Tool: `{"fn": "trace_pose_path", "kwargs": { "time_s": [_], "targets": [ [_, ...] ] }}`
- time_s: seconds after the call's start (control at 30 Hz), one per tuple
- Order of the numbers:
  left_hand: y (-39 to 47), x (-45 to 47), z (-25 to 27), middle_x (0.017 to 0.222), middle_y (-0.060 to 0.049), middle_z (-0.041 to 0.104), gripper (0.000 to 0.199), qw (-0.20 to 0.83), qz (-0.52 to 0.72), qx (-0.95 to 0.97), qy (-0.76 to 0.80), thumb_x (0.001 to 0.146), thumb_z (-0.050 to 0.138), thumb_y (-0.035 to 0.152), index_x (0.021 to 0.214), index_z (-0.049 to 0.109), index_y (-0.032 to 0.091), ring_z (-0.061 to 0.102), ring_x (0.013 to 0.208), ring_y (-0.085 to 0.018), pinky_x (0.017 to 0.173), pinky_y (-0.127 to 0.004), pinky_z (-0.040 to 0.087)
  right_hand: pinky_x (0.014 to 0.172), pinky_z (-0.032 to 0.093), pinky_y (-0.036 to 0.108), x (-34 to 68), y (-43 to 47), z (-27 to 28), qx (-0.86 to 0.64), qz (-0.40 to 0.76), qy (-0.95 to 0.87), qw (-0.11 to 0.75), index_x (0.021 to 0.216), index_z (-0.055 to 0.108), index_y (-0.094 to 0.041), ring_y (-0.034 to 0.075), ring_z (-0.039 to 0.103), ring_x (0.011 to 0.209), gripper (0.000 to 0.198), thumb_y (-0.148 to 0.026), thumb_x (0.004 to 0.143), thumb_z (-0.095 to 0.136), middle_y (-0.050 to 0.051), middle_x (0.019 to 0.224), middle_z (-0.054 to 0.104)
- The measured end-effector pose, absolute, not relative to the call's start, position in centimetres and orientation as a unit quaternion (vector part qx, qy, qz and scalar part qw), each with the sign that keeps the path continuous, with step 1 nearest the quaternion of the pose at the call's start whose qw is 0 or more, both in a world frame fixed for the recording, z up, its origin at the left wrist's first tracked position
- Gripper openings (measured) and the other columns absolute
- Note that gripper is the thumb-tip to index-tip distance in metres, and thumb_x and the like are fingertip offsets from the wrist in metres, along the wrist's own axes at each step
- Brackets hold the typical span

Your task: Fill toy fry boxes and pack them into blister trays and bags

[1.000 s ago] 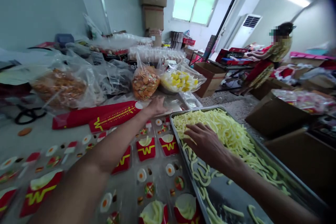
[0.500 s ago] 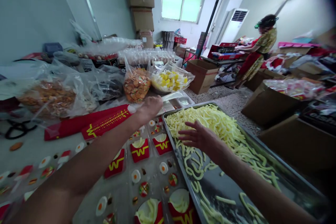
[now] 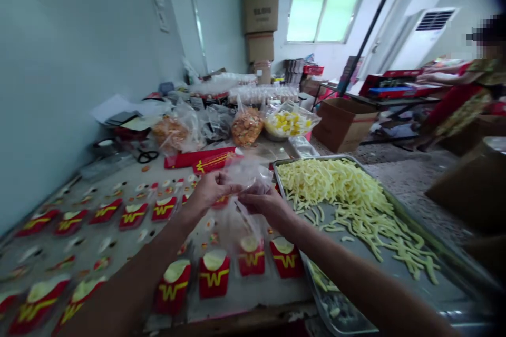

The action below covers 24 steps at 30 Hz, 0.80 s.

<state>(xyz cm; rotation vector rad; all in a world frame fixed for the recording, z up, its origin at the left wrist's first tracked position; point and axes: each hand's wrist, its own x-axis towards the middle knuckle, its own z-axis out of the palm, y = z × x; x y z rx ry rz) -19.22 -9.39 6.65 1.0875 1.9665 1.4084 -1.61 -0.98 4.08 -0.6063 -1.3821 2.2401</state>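
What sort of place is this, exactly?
It looks like a small packing workshop, though I can't be sure: clear plastic is held over rows of red packets, a tray holds loose yellow strips, and cardboard boxes are stacked behind.

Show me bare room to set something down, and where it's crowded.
Bare metal shows in the tray between the loose fries and the right forearm. Floor shows between the tray and the carton farther right. The table is crowded: rows of red packs and, behind them, filled bags.
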Motion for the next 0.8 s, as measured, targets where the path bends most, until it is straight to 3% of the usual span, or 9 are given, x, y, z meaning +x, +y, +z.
{"fn": "trace_pose_path", "kwargs": {
  "time_s": [0.13,0.3,0.43,0.5,0.6,0.67,0.73,0.8],
  "targets": [
    [-11.4,-20.1,3.4,0.067,-0.003,0.067,0.034,0.21,0.551,0.351,0.728,0.072,0.076,0.049,0.077,0.073,0.016,0.058,0.061,-0.016,0.059,-0.025,0.042,0.053,0.043,0.023,-3.4,-2.5,2.7,-0.244,0.792,-0.528,0.187,0.078,0.069,-0.015,0.011,0.056,0.053,0.038,-0.035,0.053,0.09,0.0,0.067,0.067],
    [-12.3,-21.4,0.2,0.058,-0.001,0.063,0.023,0.232,0.553,0.293,0.745,0.075,0.073,0.041,0.074,0.074,0.018,0.055,0.055,-0.015,0.053,-0.024,0.038,0.051,0.04,0.023,-4.8,-1.6,-0.2,-0.287,0.754,-0.556,0.2,0.068,0.06,-0.016,0.008,0.049,0.049,0.039,-0.033,0.048,0.089,-0.004,0.057,0.059],
    [-13.0,-23.6,-0.4,0.055,0.0,0.061,0.028,0.25,0.589,0.237,0.731,0.072,0.075,0.044,0.072,0.07,0.016,0.053,0.05,-0.013,0.052,-0.024,0.04,0.054,0.044,0.026,-4.5,0.0,-1.1,-0.296,0.738,-0.578,0.184,0.088,0.063,-0.016,0.014,0.056,0.053,0.05,-0.037,0.049,0.088,-0.002,0.062,0.063],
    [-14.0,-24.8,0.3,0.059,-0.002,0.064,0.033,0.258,0.619,0.215,0.71,0.067,0.078,0.046,0.072,0.069,0.015,0.056,0.053,-0.013,0.056,-0.025,0.045,0.056,0.046,0.029,-3.7,1.2,-0.8,-0.322,0.65,-0.667,0.172,0.107,0.062,-0.017,0.018,0.06,0.059,0.065,-0.038,0.051,0.087,0.0,0.069,0.066],
    [-17.2,-26.8,2.5,0.066,-0.004,0.067,0.036,0.268,0.66,0.186,0.677,0.057,0.084,0.044,0.07,0.068,0.014,0.06,0.059,-0.014,0.061,-0.026,0.049,0.071,0.051,0.038,-2.5,3.2,0.5,-0.338,0.334,-0.856,0.202,0.134,0.054,-0.018,0.029,0.067,0.085,0.083,-0.045,0.061,0.085,0.011,0.099,0.07],
    [-20.7,-28.3,4.6,0.067,-0.003,0.067,0.036,0.259,0.683,0.159,0.664,0.053,0.087,0.039,0.071,0.068,0.014,0.059,0.06,-0.012,0.062,-0.025,0.05,0.083,0.05,0.046,-2.5,4.0,1.6,-0.296,0.146,-0.91,0.249,0.14,0.052,-0.018,0.037,0.061,0.108,0.08,-0.05,0.073,0.078,0.02,0.122,0.063],
    [-25.3,-29.9,7.0,0.066,0.001,0.065,0.034,0.228,0.707,0.134,0.656,0.052,0.089,0.034,0.071,0.067,0.015,0.058,0.06,-0.01,0.061,-0.023,0.049,0.088,0.048,0.049,-3.8,3.7,2.6,-0.236,0.073,-0.932,0.265,0.138,0.056,-0.018,0.039,0.059,0.114,0.069,-0.055,0.082,0.071,0.021,0.127,0.061],
    [-30.8,-31.2,9.6,0.065,0.002,0.064,0.031,0.197,0.721,0.12,0.653,0.056,0.089,0.032,0.072,0.068,0.015,0.056,0.059,-0.01,0.06,-0.023,0.049,0.085,0.05,0.044,-6.3,1.8,3.3,-0.161,0.104,-0.953,0.234,0.129,0.065,-0.02,0.034,0.064,0.102,0.056,-0.057,0.087,0.065,0.017,0.118,0.066]
  ]
}}
